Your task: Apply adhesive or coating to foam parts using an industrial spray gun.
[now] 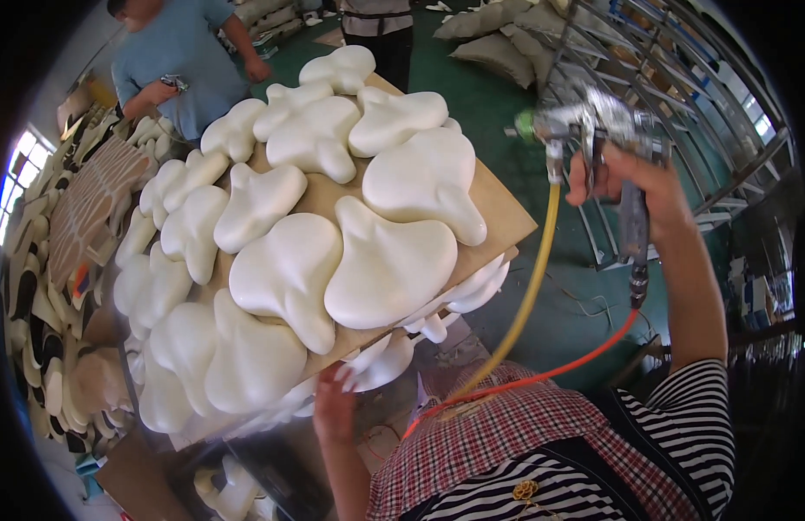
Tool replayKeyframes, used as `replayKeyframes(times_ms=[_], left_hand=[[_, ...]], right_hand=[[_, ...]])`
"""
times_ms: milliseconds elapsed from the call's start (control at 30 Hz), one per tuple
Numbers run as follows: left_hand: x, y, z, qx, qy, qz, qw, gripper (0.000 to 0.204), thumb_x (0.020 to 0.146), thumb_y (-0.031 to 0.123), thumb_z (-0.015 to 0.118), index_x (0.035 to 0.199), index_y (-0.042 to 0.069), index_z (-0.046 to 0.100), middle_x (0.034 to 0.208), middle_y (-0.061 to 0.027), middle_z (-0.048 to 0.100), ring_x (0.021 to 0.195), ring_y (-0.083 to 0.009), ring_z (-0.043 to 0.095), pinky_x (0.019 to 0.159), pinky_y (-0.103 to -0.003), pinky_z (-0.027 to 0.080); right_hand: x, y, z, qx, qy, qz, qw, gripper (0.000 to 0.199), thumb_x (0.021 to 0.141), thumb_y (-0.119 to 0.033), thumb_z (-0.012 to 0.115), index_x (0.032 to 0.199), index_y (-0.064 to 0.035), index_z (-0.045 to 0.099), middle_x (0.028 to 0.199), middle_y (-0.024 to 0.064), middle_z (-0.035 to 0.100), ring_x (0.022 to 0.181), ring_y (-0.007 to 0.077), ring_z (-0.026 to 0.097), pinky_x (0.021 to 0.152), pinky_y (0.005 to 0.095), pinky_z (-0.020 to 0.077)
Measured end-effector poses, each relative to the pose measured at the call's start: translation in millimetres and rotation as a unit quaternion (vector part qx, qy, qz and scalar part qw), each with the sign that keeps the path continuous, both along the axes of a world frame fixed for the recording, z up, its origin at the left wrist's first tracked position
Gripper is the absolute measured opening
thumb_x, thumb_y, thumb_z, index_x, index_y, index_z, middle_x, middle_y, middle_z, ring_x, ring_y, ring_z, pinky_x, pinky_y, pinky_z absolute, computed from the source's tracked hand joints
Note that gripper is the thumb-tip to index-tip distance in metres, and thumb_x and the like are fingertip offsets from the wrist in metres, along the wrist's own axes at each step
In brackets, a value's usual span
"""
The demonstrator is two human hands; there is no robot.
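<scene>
My checked apron (506, 412) lay between my forearms, with a yellow hose (539, 260) and a red hose (584, 359) running from it up to my right hand (632, 178). That hand was wrapped around the grip of a silvery spray gun (589, 122), its nozzle facing left. My left hand (335, 408) was raised to the near edge of a brown board (502, 213); its fingertips were blurred, so I can't tell whether they gripped anything. Just beyond it, glossy white lobed pieces (394, 260) crowded the board's smooth top, well apart from the nozzle and to its left. More white pieces (381, 360) showed below the board, close by my left fingers. Farther out to the left of that hand, black-and-white pieces (46, 347) were heaped up. Past my right hand stood a metal rack (739, 185) on a green floor (506, 113). Beyond the board were a person in a blue shirt (181, 65) and pale sacks (498, 56); any lettering out there was too small for me to read. A bright window (20, 174) lit the far left.
</scene>
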State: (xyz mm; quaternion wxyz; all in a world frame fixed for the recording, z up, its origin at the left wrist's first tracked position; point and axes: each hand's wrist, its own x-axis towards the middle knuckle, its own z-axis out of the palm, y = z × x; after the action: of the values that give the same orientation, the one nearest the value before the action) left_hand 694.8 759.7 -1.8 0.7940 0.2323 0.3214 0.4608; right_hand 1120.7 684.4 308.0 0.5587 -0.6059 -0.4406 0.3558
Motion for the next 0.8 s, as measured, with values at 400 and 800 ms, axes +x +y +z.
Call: replayKeyframes(times_ms=[400, 800], left_hand=[[16.5, 43.1, -13.7, -0.219, -0.03, 0.267, 0.938, 0.032, 0.094, 0.021, 0.042, 0.113, -0.004, 0.051, 0.114, -0.0154, 0.057, 0.113, -0.0318, 0.052, 0.097, -0.049, 0.043], [-9.7, 88.0, -60.2, 0.201, 0.293, 0.121, 0.927, 0.028, 0.087, 0.012, 0.055, 0.11, -0.005, 0.054, 0.109, -0.0162, 0.06, 0.102, -0.0284, 0.058, 0.088, -0.041, 0.052]], right_hand=[[-12.0, -78.8, -77.0, -0.037, 0.138, -0.006, 0.99, 0.022, 0.086, -0.018, 0.058, 0.095, 0.0023, 0.062, 0.087, 0.0112, 0.064, 0.08, 0.0216, 0.063, 0.074, 0.0347, 0.0503], [3.0, -144.9, -92.4, 0.046, 0.146, -0.086, 0.984, 0.02, 0.086, -0.015, 0.062, 0.094, 0.0033, 0.062, 0.085, 0.0112, 0.064, 0.077, 0.0188, 0.063, 0.073, 0.0319, 0.0511]])
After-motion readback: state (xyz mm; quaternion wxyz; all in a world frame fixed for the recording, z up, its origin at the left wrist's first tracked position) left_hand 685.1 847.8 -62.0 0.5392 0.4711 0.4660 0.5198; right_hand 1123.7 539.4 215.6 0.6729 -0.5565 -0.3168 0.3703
